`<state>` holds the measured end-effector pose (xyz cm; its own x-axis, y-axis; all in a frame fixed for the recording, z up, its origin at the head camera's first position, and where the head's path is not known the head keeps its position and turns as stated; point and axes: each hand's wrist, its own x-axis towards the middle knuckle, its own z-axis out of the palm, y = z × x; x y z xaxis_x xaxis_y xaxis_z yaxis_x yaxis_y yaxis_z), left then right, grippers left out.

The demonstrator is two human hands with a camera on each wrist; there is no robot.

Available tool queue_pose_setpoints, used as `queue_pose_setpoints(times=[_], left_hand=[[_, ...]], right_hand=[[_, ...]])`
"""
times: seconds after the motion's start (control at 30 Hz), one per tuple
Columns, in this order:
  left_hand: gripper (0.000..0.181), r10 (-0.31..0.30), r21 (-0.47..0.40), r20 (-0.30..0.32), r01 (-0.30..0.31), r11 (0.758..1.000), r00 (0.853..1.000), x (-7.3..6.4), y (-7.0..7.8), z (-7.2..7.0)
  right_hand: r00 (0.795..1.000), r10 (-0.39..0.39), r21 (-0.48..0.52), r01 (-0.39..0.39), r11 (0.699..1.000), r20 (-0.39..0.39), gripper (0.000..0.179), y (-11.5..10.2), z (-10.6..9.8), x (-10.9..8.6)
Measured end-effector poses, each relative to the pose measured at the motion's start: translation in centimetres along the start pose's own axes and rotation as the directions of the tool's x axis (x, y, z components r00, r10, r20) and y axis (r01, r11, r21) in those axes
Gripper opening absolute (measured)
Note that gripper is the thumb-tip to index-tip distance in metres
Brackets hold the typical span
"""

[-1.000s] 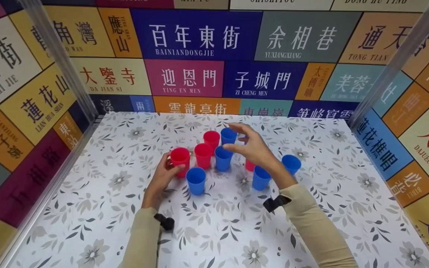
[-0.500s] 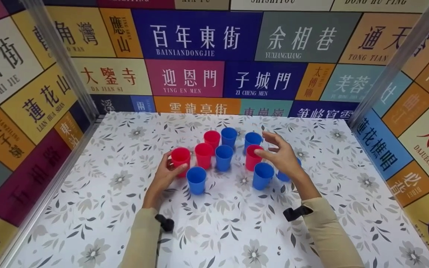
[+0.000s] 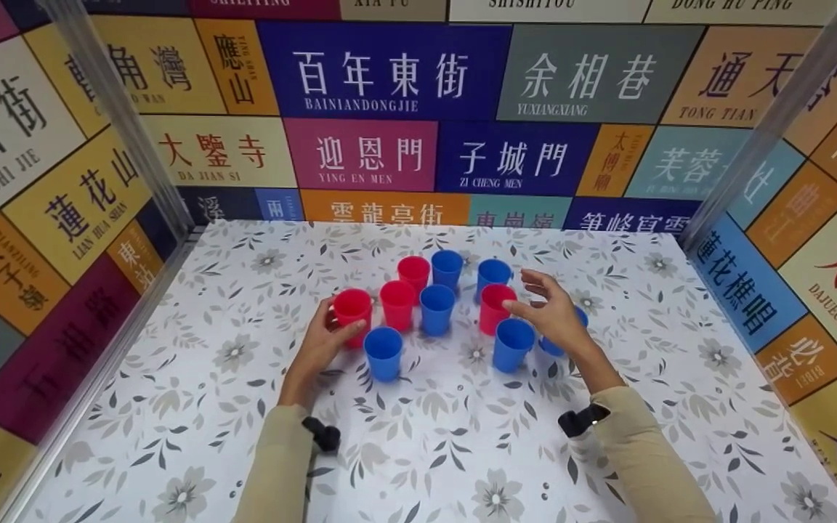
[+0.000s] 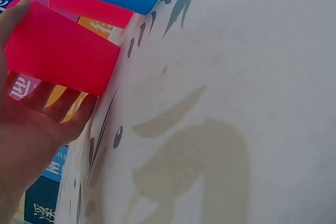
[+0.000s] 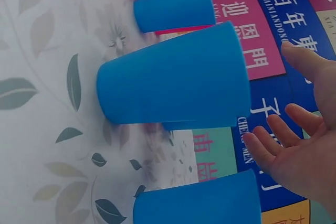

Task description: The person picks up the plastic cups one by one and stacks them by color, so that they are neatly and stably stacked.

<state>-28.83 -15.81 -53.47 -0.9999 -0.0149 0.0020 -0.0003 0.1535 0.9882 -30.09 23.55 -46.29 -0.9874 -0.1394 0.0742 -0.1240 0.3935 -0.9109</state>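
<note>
My left hand (image 3: 325, 341) grips a red cup (image 3: 352, 309) at the left end of the cups; in the left wrist view its thumb and fingers lie around the red cup (image 4: 63, 45). To its right stand two more red cups (image 3: 397, 306) and several blue cups (image 3: 436, 311), all upright with mouths up. My right hand (image 3: 558, 314) hovers over the right-hand cluster, near a red cup (image 3: 494, 312), with fingers loosely bent. The right wrist view shows that hand (image 5: 304, 135) apart from the blue cup (image 5: 178, 77). It partly hides a blue cup (image 3: 554, 347) at the far right.
Another blue cup (image 3: 513, 347) stands in front of the right cluster, and one more blue cup (image 3: 491, 273) at its back. A white floral cloth (image 3: 418, 450) covers the table. Sign-printed panels (image 3: 382, 69) enclose the back and both sides.
My right hand has moved right, from beside the middle blue cups to above the right-hand cluster, uncovering its back blue cup and red cup. My left hand stays on the red cup.
</note>
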Motion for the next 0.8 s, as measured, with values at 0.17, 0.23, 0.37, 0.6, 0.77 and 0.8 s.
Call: queue_pose_setpoints(times=[0.17,0.23,0.37,0.6,0.77,0.8], left_hand=[[0.068,0.007,-0.027,0.000,-0.007,1.000,1.000,0.1,-0.1,0.1],[0.070,-0.010,-0.024,-0.010,0.009,1.000,1.000,0.1,-0.1,0.2],[0.070,-0.028,-0.034,-0.017,0.027,0.999,0.999,0.1,-0.1,0.2],[0.065,-0.005,-0.044,-0.013,0.004,0.999,1.000,0.1,-0.2,0.3],[0.068,-0.011,-0.023,-0.013,0.011,1.000,1.000,0.1,-0.2,0.2],[0.068,-0.015,-0.022,-0.016,0.015,1.000,1.000,0.0,-0.2,0.2]], right_hand=[[0.998,0.063,-0.054,-0.063,0.997,0.000,0.077,-0.1,0.3,0.4],[0.998,0.066,-0.060,-0.066,0.996,-0.005,0.076,-0.3,0.4,0.6],[0.999,0.054,-0.067,-0.054,0.996,-0.007,0.074,-0.4,0.7,0.9],[0.996,0.090,-0.091,-0.090,0.992,0.000,0.074,-0.6,1.5,1.2],[0.992,0.122,-0.084,-0.123,0.989,-0.012,0.077,-0.7,2.2,1.6],[0.992,0.126,-0.087,-0.126,0.988,-0.007,0.078,-0.7,2.4,1.7]])
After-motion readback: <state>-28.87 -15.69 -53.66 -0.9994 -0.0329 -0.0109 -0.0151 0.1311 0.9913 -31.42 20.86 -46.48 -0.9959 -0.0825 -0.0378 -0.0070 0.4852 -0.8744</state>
